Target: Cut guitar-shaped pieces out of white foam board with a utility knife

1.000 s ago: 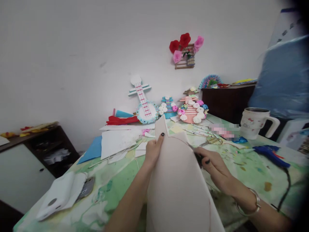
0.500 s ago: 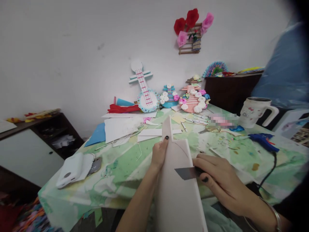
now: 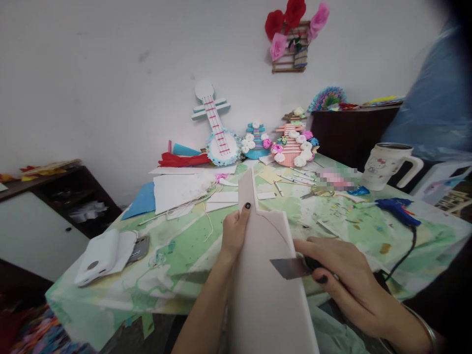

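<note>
A long white foam board [image 3: 271, 295] stands tilted in front of me, with a narrow neck at its top and a curved line drawn near its right shoulder. My left hand [image 3: 235, 231] grips the board's left edge by the neck, thumb on its face. In my right hand [image 3: 341, 275] is a knife [image 3: 289, 268] with a wide grey blade, held by its dark handle. The blade lies across the board's right edge, below the curved line, and points left.
On the green-patterned tablecloth [image 3: 147, 295] are white sheets [image 3: 184, 191], a white case [image 3: 98, 258], scissors [image 3: 319, 192], a mug [image 3: 385, 167] and a blue glue gun [image 3: 396, 210]. Decorated instrument models [image 3: 223, 147] lean at the wall.
The view has shifted, so the table items sit slightly farther left and higher. Both hands keep their holds; the knife remains at the board's right edge.
</note>
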Motion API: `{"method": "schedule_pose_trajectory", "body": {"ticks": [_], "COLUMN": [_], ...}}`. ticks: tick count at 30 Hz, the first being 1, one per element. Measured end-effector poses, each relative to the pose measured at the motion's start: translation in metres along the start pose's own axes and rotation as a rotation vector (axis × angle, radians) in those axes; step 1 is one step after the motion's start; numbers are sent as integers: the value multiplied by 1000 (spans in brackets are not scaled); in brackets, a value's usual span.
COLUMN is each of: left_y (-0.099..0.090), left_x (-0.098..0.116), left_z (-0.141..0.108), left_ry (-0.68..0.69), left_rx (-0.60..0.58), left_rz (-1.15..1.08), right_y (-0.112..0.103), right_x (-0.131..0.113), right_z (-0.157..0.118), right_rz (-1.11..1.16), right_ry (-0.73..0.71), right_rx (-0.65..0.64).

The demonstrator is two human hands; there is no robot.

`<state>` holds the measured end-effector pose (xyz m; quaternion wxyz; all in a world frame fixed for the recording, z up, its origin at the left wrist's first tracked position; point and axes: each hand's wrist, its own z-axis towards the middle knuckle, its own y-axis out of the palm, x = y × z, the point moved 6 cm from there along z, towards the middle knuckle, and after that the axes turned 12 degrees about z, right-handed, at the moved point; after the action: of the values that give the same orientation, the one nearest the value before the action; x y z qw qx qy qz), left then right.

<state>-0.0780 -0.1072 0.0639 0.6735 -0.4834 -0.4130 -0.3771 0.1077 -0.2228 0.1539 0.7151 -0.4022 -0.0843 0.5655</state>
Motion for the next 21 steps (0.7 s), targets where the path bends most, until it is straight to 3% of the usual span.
{"method": "schedule_pose_trajectory", "body": {"ticks": [21], "left_y": [-7], "left_x": [8], "left_z": [-4], "left_ry": [-12], "left_rx": [13], "left_rz": [7], "right_y": [-4], "right_x": [-2], "right_z": [-3], "right_rz": [8], "right_ry": [48], "right_rx": [-17]}}
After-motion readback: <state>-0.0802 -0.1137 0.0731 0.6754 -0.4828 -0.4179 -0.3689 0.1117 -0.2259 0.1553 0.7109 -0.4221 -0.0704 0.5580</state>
